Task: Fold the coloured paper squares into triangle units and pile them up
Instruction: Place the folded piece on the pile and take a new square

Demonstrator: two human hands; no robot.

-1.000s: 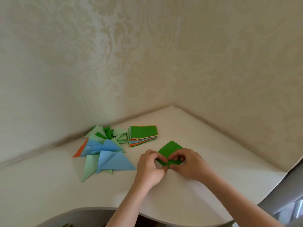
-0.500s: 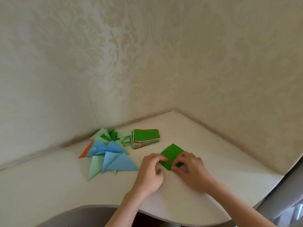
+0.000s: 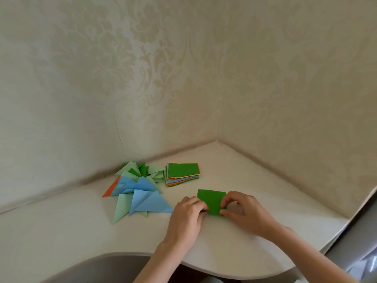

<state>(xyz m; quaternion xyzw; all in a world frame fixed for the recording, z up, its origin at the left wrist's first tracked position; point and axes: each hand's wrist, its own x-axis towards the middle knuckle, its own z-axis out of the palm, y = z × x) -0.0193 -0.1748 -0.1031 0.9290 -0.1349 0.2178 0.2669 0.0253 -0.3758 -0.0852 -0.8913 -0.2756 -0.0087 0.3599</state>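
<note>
Pinching a dark green sheet (image 3: 211, 202) on the table (image 3: 265, 190), both hands, left (image 3: 188, 216) and right (image 3: 245, 211), seem mid-fold; finished triangles (image 3: 138, 190) lie piled, unfolded squares (image 3: 182, 173) remain.

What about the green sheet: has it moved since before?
Yes. The green sheet turned: its tip pointed at the wall corner, now an edge faces it.
</note>
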